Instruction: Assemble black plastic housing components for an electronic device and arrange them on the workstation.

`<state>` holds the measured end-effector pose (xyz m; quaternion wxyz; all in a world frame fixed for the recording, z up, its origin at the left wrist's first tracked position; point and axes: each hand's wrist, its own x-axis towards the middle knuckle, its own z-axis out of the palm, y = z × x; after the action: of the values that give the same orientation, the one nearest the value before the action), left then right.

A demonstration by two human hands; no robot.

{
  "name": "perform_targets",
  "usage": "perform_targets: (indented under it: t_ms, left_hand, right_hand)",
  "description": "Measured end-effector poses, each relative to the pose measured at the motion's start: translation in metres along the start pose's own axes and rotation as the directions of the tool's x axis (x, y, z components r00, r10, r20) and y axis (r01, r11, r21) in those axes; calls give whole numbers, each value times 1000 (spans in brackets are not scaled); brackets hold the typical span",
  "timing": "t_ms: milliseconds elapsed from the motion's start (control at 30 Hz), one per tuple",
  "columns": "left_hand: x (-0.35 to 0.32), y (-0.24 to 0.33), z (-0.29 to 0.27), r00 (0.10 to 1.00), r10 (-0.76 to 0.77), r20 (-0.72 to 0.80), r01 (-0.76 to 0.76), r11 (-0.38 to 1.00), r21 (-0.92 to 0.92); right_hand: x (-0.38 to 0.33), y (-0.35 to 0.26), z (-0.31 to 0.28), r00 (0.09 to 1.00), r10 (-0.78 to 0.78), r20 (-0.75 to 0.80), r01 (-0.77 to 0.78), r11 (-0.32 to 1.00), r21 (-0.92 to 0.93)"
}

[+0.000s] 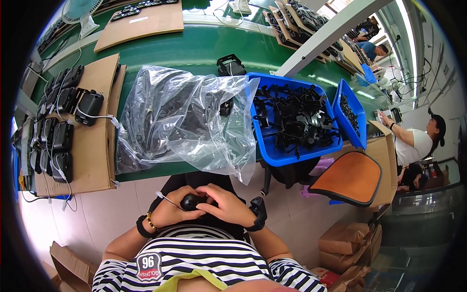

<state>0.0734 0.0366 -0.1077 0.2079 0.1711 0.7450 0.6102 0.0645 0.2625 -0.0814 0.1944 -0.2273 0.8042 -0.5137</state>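
Held close to my body, below the table's front edge, is a small black rounded housing with a thin cable ending in a white plug. My left hand is closed around its left side, and the cable comes out over that hand. From the right, my right hand grips the same piece with bent fingers and thumb. The fingers hide much of its right side. Ahead on the table lies a clear plastic bag with black parts inside it. Similar black housings with cables stand in rows on cardboard at the left.
A blue tray of black brackets stands right of the bag, beside a narrower blue tray of small parts. Another black piece sits behind the bag. An orange seat is at the right; a person works beyond it.
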Motion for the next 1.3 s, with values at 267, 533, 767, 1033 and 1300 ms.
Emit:
perform_targets:
  t_ms: [267,533,767,1033,1300]
  left_hand:
    - [-3,-7,5,998,51,-46,-53,998,-28]
    - [0,-7,10,997,42,-58,-45,998,-45]
    - [0,-5,11,996,41,-76,-41,999,7]
    - [1,-4,12,996,29,-87,-29,1000,1]
    - [2,-3,12,993,64,-104,-62,998,20]
  right_hand:
    - [-2,-5,7,997,13,-73,-11,999,35]
    - [-1,3,8,995,56,-81,-49,995,84]
    - [-2,7,11,994,78,-81,-68,991,117]
    - [-1,7,11,993,86,-80,-76,990,117]
    - [0,7,11,992,102,-75,-95,991,89]
